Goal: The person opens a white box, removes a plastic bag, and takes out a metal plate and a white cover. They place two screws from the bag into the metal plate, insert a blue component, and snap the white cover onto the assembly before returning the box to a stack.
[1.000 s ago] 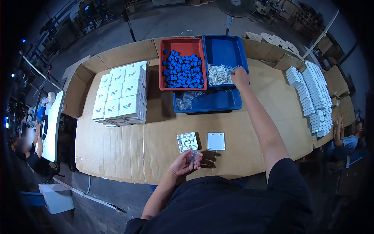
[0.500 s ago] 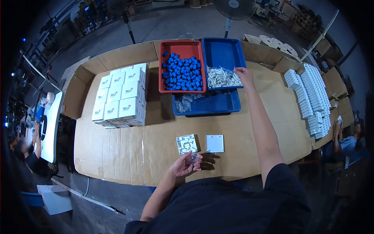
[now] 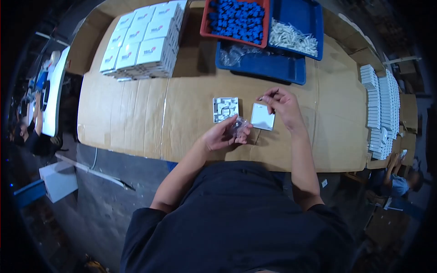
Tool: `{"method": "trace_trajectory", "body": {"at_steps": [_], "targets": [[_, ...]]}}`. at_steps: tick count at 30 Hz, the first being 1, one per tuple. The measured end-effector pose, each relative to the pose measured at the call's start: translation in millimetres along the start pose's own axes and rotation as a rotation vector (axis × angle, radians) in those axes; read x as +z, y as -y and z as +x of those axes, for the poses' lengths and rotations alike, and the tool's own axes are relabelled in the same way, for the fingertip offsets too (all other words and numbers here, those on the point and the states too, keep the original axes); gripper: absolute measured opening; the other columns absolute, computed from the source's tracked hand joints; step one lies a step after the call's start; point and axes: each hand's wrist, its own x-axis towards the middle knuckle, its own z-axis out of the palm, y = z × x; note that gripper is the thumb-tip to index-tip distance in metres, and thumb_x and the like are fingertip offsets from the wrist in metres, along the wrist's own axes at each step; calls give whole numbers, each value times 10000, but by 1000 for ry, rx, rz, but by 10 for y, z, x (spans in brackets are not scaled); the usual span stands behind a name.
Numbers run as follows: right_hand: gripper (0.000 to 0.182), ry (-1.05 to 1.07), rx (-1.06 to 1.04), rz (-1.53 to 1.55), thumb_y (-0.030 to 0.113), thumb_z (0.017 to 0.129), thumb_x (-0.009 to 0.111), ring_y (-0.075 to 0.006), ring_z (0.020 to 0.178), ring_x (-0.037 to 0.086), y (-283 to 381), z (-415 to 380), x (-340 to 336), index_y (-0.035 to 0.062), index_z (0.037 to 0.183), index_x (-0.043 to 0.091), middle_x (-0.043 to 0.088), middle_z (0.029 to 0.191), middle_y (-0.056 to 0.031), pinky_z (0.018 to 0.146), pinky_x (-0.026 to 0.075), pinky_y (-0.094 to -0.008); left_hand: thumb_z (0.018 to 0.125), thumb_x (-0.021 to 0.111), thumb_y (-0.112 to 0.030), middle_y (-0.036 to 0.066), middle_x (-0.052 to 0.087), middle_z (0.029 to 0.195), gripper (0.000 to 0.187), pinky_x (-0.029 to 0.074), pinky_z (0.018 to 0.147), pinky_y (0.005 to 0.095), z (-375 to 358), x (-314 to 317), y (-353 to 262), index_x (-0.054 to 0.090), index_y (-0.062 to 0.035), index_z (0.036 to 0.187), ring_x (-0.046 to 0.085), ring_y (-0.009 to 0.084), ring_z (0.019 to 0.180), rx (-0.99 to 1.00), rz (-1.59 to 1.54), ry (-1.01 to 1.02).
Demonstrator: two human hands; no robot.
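From where I stand, the person in the dark shirt has both hands over the table covered in brown cardboard (image 3: 182,123). The left hand (image 3: 227,133) has its fingers curled around a crumpled, clear plastic bag (image 3: 239,126), just in front of a square white piece with a grey-and-black pattern (image 3: 223,105), which lies flat on the cardboard. To the right of that piece lies a plain white square plate (image 3: 263,120). Above its far edge is the right hand (image 3: 284,107), thumb and forefinger drawn together on a small pale thing at their tips, too small for me to make out. Beyond the hands, a red plastic tray (image 3: 232,38) holds many small blue-and-black pieces (image 3: 236,20); beside it, a blue plastic tray (image 3: 298,18) holds a heap of slim white pieces (image 3: 291,37). A lower blue tray (image 3: 284,69), in front of these, has clear crumpled plastic inside. White printed boxes (image 3: 136,45) are stacked at the left, and rows of thin white pieces (image 3: 384,109) at the far right.
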Motion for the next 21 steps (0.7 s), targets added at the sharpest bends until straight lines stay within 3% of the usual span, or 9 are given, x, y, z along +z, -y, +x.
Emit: {"method": "trace_trajectory", "body": {"at_steps": [6,9,12,18,21], "targets": [[99,54,150,-119,13,925,759,-34,652,577,-320,-282,278,-13,1016,730,718,869,-13,575,441,-198,1118,389,-471,157,700,1112,609,601,902,415,24,-44,59,575,72,1321,700,248,1016,-22,4,-5],[63,23,51,-121,18,922,762,-32,645,567,-357,-279,364,-13,970,735,708,857,1,581,435,-194,1121,408,-439,154,676,1197,540,612,904,426,31,-54,68,564,28,1342,693,235,1045,-20,-9,18],[62,117,117,-247,28,911,767,-43,670,573,-315,-260,338,3,962,741,690,851,12,618,454,-209,1120,407,-441,145,671,1223,519,615,902,432,26,-88,65,566,-2,1346,689,237,1055,-7,27,4],[90,228,1,-444,47,899,771,-86,773,597,-263,-189,358,2,971,741,667,920,-16,713,486,-263,1116,445,-408,141,669,1222,469,613,912,432,14,-150,90,576,-10,1325,685,235,1065,2,-15,5],[128,282,-19,-492,90,971,711,-101,813,609,-261,-181,379,-20,1034,732,668,986,-36,742,495,-269,1112,462,-402,128,674,1185,445,611,915,436,21,-135,80,585,-17,1300,690,227,1046,-1,35,-6]]}}
